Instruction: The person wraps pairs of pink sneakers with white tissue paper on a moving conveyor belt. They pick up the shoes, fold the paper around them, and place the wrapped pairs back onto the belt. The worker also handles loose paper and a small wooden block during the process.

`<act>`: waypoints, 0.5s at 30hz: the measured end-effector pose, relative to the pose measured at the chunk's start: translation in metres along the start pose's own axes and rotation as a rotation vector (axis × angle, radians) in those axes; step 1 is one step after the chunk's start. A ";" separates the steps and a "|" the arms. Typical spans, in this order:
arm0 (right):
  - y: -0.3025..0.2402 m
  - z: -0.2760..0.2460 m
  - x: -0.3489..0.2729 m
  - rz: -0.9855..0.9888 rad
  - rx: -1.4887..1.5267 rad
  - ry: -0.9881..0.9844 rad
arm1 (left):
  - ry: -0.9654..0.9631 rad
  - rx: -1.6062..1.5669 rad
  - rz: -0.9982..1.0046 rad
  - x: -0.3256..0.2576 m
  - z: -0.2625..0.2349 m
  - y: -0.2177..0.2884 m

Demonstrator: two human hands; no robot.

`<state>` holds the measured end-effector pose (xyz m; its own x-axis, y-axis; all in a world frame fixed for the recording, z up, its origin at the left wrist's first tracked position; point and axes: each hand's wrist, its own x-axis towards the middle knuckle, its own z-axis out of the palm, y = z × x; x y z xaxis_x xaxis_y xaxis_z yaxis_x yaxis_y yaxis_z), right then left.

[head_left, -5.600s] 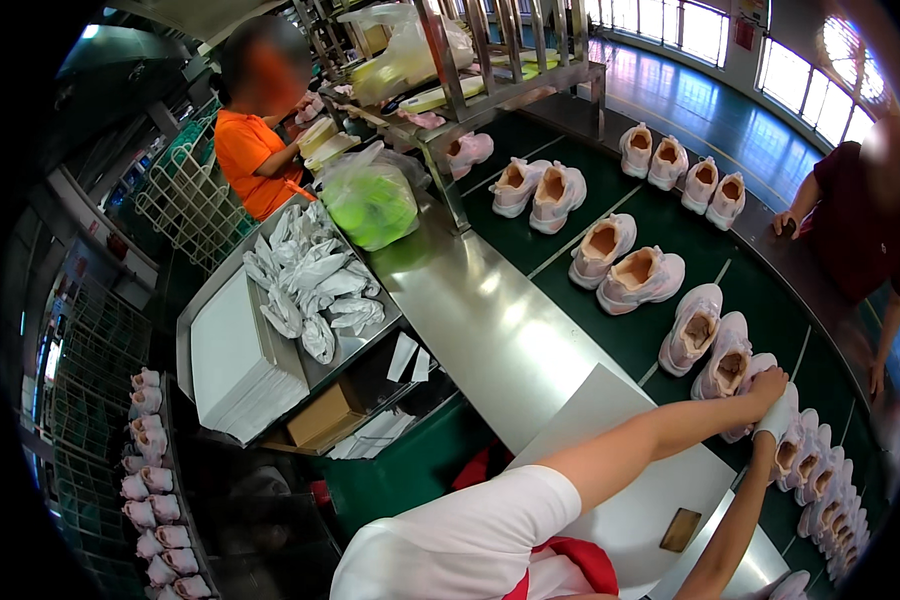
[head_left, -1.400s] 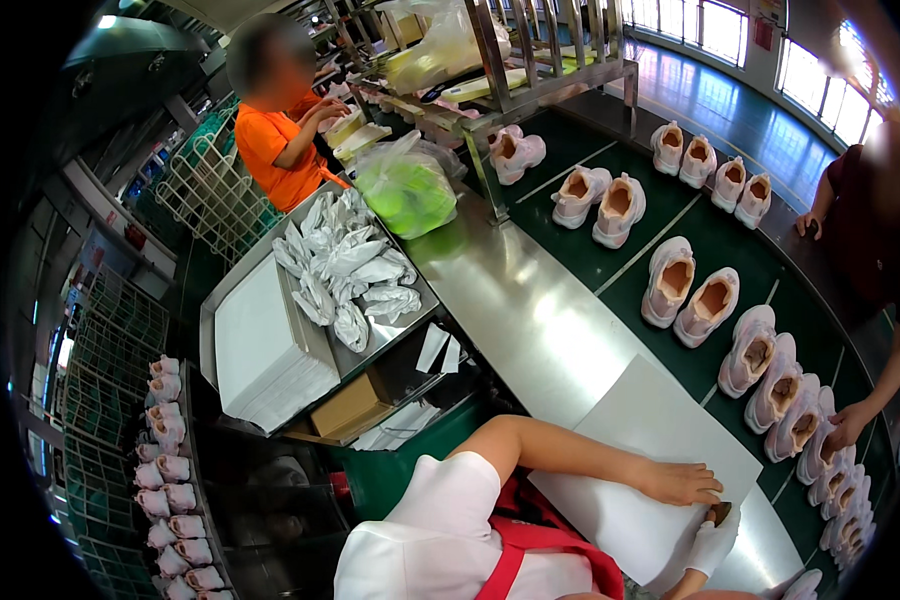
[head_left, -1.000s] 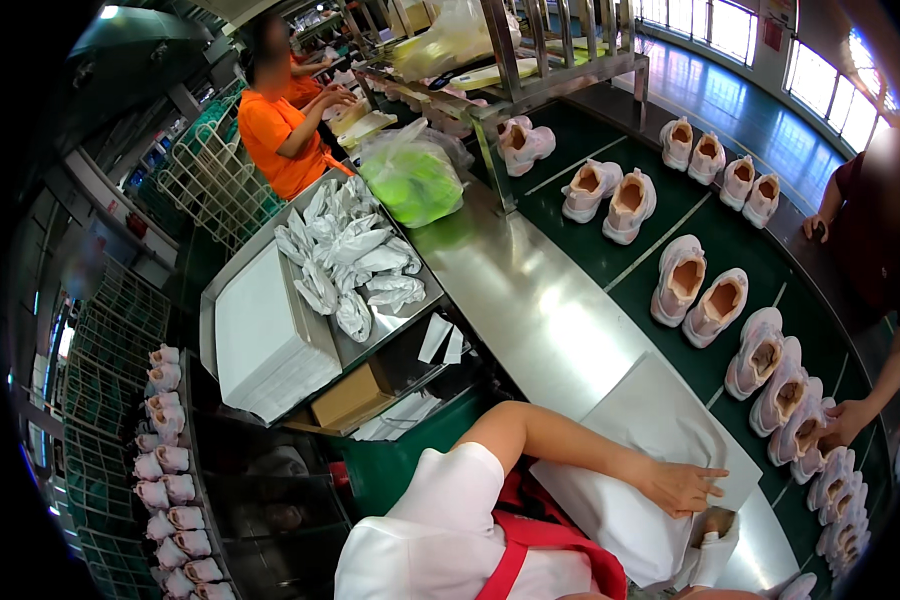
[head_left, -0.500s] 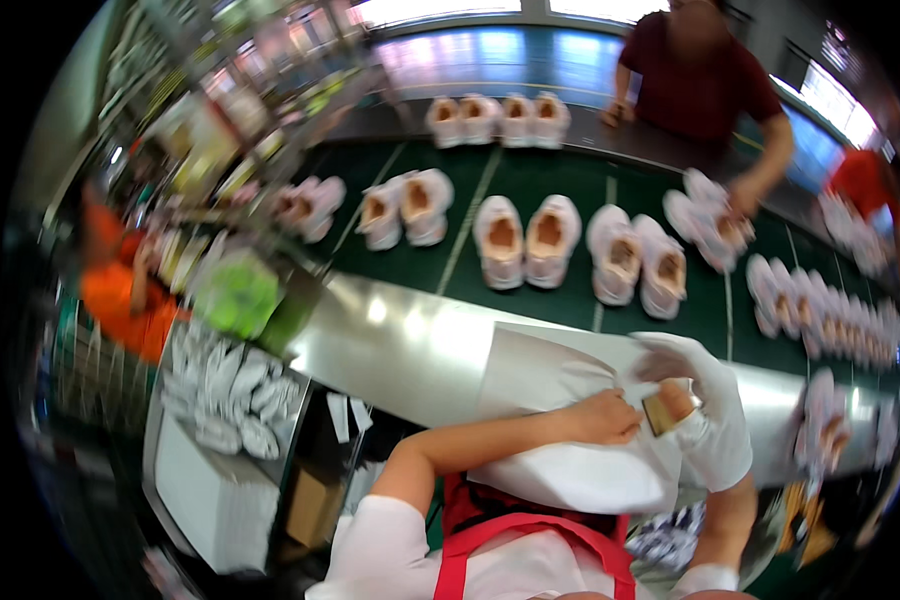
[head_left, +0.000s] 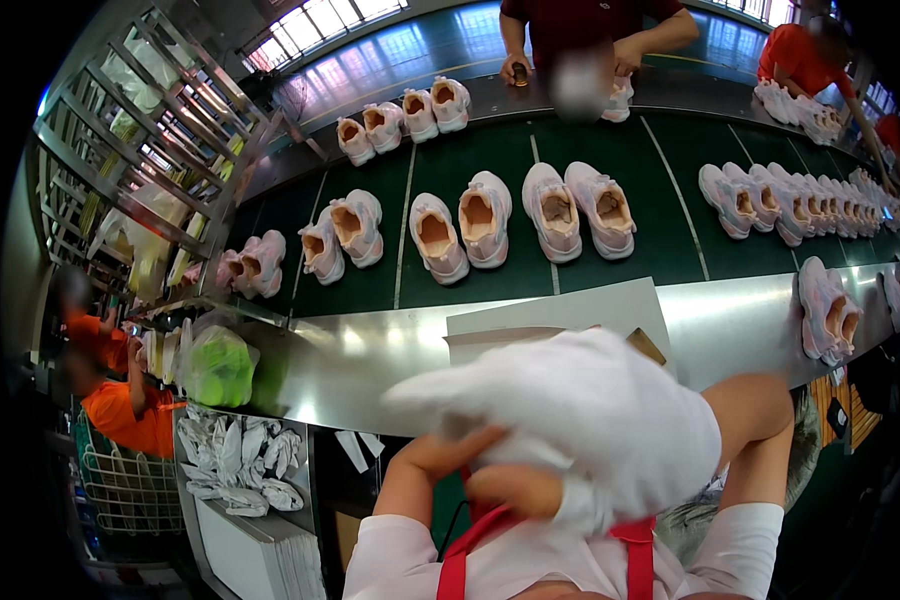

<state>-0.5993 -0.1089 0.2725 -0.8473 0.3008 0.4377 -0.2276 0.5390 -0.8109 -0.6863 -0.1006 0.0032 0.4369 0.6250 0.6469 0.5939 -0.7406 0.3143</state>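
At a shoe line's steel table point(head_left: 370, 350), a worker's left hand point(head_left: 450, 455) and right hand point(head_left: 515, 490) grasp a white shoe point(head_left: 580, 410) held close at chest height; a firm, two-sided grip should keep it steady.

- Soft white cloth point(head_left: 590, 420), matt, bunched in both hands.
- Brushed metal counter point(head_left: 370, 350), glossy.
- Green conveyor belt point(head_left: 670, 230) at 12 o'clock, matt.

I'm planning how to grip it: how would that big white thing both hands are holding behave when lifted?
The white bundle looks soft and probably floppy: its edges round and sag over the left hand and right hand. It likely weighs little for its bulk, since bare fingers carry it from below. It seems unlikely to roll.
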 end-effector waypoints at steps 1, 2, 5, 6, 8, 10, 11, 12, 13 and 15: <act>0.020 -0.004 -0.015 -0.050 -0.142 0.096 | 0.034 -0.056 -0.024 -0.005 0.001 -0.002; 0.039 -0.008 -0.031 -0.001 -0.345 0.185 | 0.066 -0.113 -0.048 -0.010 0.002 -0.004; 0.096 -0.011 -0.104 0.303 -0.854 0.441 | -0.158 -0.273 -0.094 0.009 -0.006 -0.006; 0.111 -0.005 -0.127 0.427 -0.839 0.409 | -0.279 -0.268 -0.173 0.008 -0.002 -0.009; 0.127 0.006 -0.177 0.778 -0.679 0.248 | -0.290 -0.291 -0.287 0.013 0.001 -0.009; 0.142 0.018 -0.215 0.988 -0.396 0.176 | -0.247 -0.271 -0.328 0.027 -0.005 0.006; 0.148 0.024 -0.226 0.984 -0.298 0.230 | -0.285 -0.133 -0.368 0.029 -0.008 0.016; 0.147 0.028 -0.226 0.911 -0.392 0.302 | -0.269 -0.133 -0.429 0.017 -0.002 0.017; 0.157 0.035 -0.241 0.739 -0.523 0.520 | -0.268 -0.138 -0.465 0.012 0.018 0.018; 0.144 0.022 -0.253 0.923 -0.597 0.460 | -0.315 -0.031 -0.317 0.002 0.050 0.026</act>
<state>-0.4284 -0.1248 0.0363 -0.2937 0.9557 -0.0194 0.7405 0.2147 -0.6368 -0.6358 -0.1064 -0.0220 0.4242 0.8632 0.2738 0.7130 -0.5047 0.4868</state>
